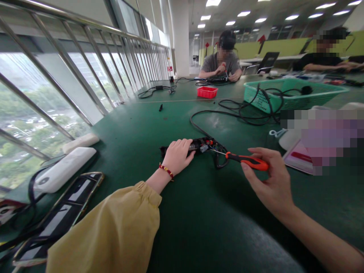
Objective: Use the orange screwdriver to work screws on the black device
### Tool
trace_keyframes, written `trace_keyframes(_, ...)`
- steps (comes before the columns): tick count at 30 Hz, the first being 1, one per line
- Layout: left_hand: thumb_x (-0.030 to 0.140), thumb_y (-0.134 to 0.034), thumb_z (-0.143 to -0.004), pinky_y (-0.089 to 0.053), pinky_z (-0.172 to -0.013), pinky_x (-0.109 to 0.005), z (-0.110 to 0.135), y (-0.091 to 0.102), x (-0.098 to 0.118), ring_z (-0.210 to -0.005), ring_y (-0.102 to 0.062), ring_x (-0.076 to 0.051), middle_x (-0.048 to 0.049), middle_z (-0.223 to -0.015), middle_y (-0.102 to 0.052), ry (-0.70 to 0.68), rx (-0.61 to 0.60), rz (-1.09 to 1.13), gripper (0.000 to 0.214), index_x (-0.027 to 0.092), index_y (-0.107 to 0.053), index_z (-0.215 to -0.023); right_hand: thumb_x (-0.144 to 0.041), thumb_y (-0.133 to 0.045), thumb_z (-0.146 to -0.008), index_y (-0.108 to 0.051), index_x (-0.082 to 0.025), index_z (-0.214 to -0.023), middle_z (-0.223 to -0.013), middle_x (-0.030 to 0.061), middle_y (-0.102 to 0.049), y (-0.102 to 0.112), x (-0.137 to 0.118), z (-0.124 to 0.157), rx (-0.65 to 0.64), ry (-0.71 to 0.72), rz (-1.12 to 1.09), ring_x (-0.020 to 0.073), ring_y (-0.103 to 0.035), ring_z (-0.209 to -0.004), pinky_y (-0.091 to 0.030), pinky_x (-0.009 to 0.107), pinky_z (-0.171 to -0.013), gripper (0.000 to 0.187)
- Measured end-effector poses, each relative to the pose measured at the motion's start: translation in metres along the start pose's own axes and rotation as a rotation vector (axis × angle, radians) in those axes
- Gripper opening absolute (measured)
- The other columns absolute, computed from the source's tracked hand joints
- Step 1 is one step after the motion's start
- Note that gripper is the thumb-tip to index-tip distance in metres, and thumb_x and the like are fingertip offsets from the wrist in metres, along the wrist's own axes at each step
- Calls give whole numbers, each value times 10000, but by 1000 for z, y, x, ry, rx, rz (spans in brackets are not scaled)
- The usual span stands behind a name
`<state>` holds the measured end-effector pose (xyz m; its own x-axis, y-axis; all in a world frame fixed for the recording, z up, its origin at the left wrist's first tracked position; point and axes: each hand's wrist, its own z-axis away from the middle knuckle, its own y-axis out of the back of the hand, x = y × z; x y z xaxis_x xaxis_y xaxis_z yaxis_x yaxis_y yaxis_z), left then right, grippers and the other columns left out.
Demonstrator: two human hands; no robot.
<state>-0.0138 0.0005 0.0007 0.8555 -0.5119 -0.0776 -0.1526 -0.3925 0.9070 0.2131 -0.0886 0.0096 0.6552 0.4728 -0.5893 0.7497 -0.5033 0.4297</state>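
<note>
My left hand, with a yellow sleeve and a beaded bracelet, presses down on an opened black power strip lying on the green table. Wires and inner parts show at the strip's right end. My right hand grips a screwdriver with an orange and black handle. Its thin shaft points left into the strip's exposed inside. A black cable runs from the strip toward the far side of the table.
A green basket with cables stands at the back right, and a small red tray lies farther back. White power banks and a phone lie at the left by the window railing. Two other people sit at the far end.
</note>
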Motion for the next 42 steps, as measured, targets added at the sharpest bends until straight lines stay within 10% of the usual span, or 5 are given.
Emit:
trace_keyframes(8,309,-409,-851,-406,-757,-349,0,0,0,-862,-529,-216,-96,-956,-576,4,0,17,311,120,-467,-1091,-280,-539,-799,-531,-210,-922,-575,-41,-502,1,-1,0,-163,-78,-6,96,-470,-459,-379,226,-428,142)
trace_keyframes(14,307,-411,-852,-405,-754,-343,0,0,0,-853,-528,-213,-97,-950,-578,1,3,9,316,111,-471,-1092,-212,-624,-714,-497,-210,-1018,-909,43,-557,-1,2,0,49,74,3,166,-570,-795,-480,301,-699,329)
trace_keyframes(20,310,-408,-852,-403,-752,-345,0,-1,0,-865,-528,-217,-97,-962,-578,0,2,4,317,116,-467,-1096,-271,-523,-803,-529,-209,-918,-544,-53,-486,1,-3,-1,-195,-87,-6,92,-462,-440,-381,223,-437,131)
trace_keyframes(36,309,-415,-852,-402,-757,-337,0,0,0,-861,-526,-213,-92,-966,-579,1,5,-7,320,112,-470,-1098,-244,-618,-728,-496,-207,-1045,-901,42,-580,1,2,-2,38,0,7,167,-599,-771,-487,287,-662,342)
trace_keyframes(42,310,-419,-851,-401,-754,-333,0,0,0,-860,-523,-212,-87,-967,-579,4,-2,-8,320,113,-471,-1098,-297,-557,-789,-530,-206,-951,-611,-31,-538,2,-1,-3,-132,-108,9,108,-519,-495,-412,234,-461,188)
